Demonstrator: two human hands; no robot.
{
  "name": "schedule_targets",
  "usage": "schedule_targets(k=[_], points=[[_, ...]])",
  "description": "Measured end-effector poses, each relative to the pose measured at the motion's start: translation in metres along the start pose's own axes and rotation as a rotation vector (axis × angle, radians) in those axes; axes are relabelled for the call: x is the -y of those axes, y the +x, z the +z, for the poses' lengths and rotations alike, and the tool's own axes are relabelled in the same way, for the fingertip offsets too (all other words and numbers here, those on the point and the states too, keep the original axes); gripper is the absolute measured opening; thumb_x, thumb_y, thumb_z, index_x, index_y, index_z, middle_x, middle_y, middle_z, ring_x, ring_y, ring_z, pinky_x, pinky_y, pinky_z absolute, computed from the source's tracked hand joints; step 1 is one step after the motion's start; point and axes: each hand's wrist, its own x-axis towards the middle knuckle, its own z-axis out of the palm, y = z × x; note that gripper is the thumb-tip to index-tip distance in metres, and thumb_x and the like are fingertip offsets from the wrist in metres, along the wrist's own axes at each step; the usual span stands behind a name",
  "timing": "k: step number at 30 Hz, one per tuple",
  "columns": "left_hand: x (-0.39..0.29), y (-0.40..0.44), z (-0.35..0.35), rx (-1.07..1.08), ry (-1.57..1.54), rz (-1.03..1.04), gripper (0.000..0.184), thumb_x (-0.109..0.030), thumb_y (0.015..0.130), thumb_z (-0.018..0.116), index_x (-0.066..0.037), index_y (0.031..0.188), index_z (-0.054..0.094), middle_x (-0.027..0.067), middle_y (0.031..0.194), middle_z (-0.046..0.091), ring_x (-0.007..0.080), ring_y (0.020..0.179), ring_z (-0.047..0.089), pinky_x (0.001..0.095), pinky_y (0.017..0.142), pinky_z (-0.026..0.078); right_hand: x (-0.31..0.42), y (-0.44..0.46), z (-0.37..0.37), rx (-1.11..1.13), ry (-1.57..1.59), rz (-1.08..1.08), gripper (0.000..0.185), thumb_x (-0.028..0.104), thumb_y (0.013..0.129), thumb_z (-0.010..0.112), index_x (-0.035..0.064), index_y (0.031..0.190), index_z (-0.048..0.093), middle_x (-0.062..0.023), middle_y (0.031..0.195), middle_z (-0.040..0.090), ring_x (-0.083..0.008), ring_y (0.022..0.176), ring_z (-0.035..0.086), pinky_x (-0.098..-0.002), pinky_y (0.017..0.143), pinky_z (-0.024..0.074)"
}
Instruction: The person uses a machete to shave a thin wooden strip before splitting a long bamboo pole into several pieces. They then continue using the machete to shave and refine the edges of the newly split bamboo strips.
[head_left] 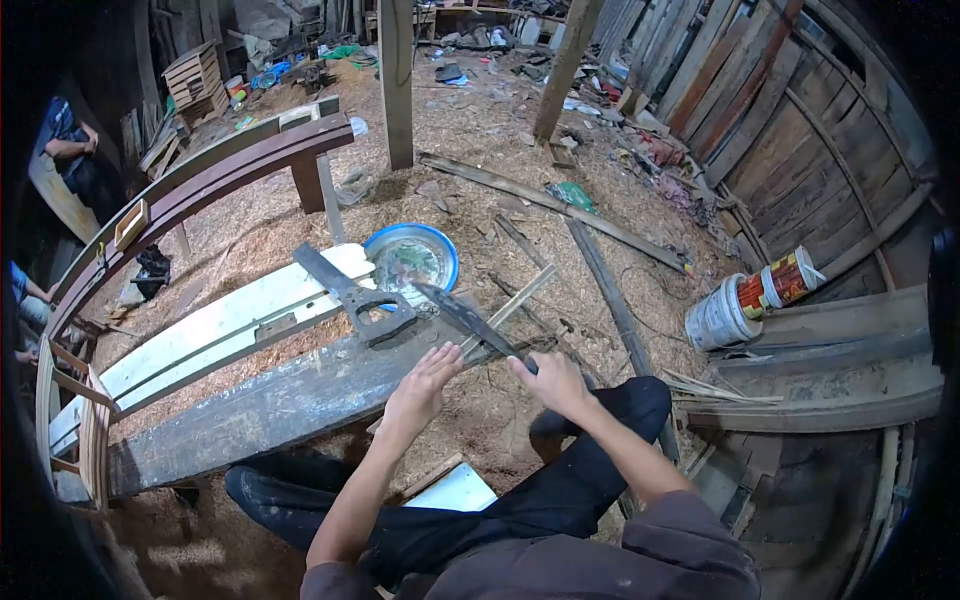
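Observation:
My right hand grips the dark handle of a large knife, its long blade pointing up and to the left. A thin wooden strip slants under the blade, and its near end meets the fingers of my left hand. That hand holds the strip over a worn plank; its thumb is partly hidden. A handsaw with a dark handle lies on the plank and a pale board, just left of the blade. Behind the knife sits a round blue-rimmed basin.
Pale long boards lie on the left beside a curved wooden frame. Wooden posts stand ahead on the shaving-covered floor. Two buckets lean at right above stacked planks. Another person is at far left.

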Motion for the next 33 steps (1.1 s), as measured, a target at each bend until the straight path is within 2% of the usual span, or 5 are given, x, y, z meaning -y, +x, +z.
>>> schedule_targets(k=[16,24,27,30,33], points=[[-0.009,-0.002,0.001,-0.032,-0.009,-0.041,0.057,0.017,0.077,0.053,0.001,0.130,0.063,0.0171,0.149,0.056,0.0321,0.144,0.046,0.0440,0.125,0.034,-0.011,0.043,0.004,0.017,0.098,0.122,0.081,0.071,0.100,0.039,-0.0012,0.085,0.072,-0.0256,0.074,0.070,-0.0435,0.077,0.073,-0.0560,0.076,0.0567],[-0.004,-0.004,0.004,-0.033,-0.018,-0.028,0.054,0.016,0.079,0.054,0.000,0.129,0.064,0.0172,0.148,0.056,0.0320,0.144,0.046,0.0446,0.124,0.035,-0.032,0.040,-0.005,-0.102,-0.134,-0.035,0.082,0.074,0.100,0.036,0.0020,0.083,0.072,-0.0223,0.071,0.070,-0.0382,0.072,0.073,-0.0536,0.071,0.0577],[-0.008,0.002,0.001,-0.041,0.017,-0.022,0.053,0.016,0.079,0.055,0.000,0.129,0.063,0.0169,0.148,0.056,0.0321,0.145,0.046,0.0446,0.124,0.035,-0.027,0.049,-0.013,-0.103,0.089,0.132,0.084,0.076,0.099,0.035,0.0025,0.080,0.072,-0.0228,0.070,0.069,-0.0389,0.072,0.073,-0.0552,0.071,0.0569],[-0.005,0.000,0.005,-0.032,-0.004,-0.033,0.052,0.016,0.080,0.055,0.000,0.129,0.063,0.0171,0.148,0.056,0.0320,0.144,0.047,0.0450,0.124,0.035,-0.027,0.020,0.011,-0.047,-0.107,-0.055,0.082,0.075,0.098,0.038,0.0020,0.085,0.073,-0.0222,0.072,0.070,-0.0413,0.075,0.072,-0.0562,0.074,0.0553],[-0.006,0.001,0.003,-0.029,-0.008,-0.027,0.050,0.015,0.082,0.056,0.000,0.128,0.063,0.0169,0.147,0.057,0.0316,0.143,0.048,0.0452,0.123,0.036,-0.043,0.044,-0.008,-0.010,0.029,0.057,0.085,0.077,0.097,0.039,-0.0016,0.094,0.072,-0.0260,0.084,0.072,-0.0435,0.085,0.072,-0.0579,0.077,0.0549]])
